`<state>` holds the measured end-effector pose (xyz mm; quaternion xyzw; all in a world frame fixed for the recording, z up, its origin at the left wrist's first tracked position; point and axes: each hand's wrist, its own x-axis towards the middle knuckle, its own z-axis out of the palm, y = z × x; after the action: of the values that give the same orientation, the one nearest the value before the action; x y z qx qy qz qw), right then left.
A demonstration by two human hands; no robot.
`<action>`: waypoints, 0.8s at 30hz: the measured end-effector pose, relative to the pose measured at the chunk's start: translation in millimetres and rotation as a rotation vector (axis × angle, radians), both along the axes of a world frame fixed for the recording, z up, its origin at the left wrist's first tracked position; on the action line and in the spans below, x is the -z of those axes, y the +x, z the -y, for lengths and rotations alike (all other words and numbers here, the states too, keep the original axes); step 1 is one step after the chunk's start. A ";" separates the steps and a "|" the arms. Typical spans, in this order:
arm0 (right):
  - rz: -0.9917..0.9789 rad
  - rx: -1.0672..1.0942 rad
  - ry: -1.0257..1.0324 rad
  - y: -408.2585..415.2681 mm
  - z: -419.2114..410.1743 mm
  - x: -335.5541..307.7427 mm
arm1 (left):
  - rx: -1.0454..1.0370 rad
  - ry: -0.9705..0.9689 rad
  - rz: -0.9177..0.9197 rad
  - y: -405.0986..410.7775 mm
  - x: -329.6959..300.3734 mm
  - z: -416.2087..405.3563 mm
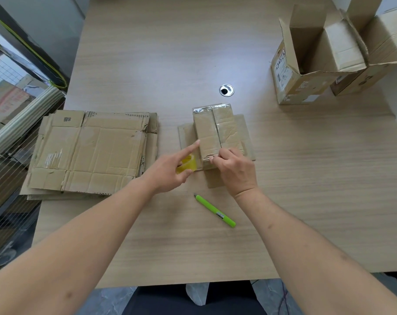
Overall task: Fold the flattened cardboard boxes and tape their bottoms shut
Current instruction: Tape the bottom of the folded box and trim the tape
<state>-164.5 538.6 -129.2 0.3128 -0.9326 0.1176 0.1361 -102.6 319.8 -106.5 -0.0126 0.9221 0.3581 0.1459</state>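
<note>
A small folded cardboard box (215, 130) stands bottom-up at the table's middle, its flaps spread flat beneath it and clear tape along the centre seam. My right hand (235, 169) has curled fingers pressed on the near end of that seam. My left hand (170, 171) holds a yellow tape roll (188, 163) just left of the box, index finger stretched out toward the box's left edge. A stack of flattened boxes (90, 151) lies at the left.
A green utility knife (215, 211) lies on the wooden table (170, 53) in front of the box. Two opened boxes (306, 71) stand at the far right corner. A round cable hole (226, 90) sits behind the small box.
</note>
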 end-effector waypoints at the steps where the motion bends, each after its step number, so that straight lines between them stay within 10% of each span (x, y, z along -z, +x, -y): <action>1: 0.000 0.008 0.008 -0.6 -0.2 0.2 | -0.037 -0.039 -0.027 0.5 4.6 4.1; 18: 0.200 0.003 -0.194 26.0 -2.6 -5.4 | -0.215 -0.087 -0.060 -9.4 -6.3 -12.9; 24: 0.863 -0.026 0.135 50.7 -18.4 20.4 | -0.251 -0.092 -0.064 -5.8 -7.4 -16.3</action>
<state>-113.8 557.1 -149.7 0.2551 -0.9056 0.1780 -0.2884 -108.4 336.2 -99.1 -0.1231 0.9330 0.3309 0.0698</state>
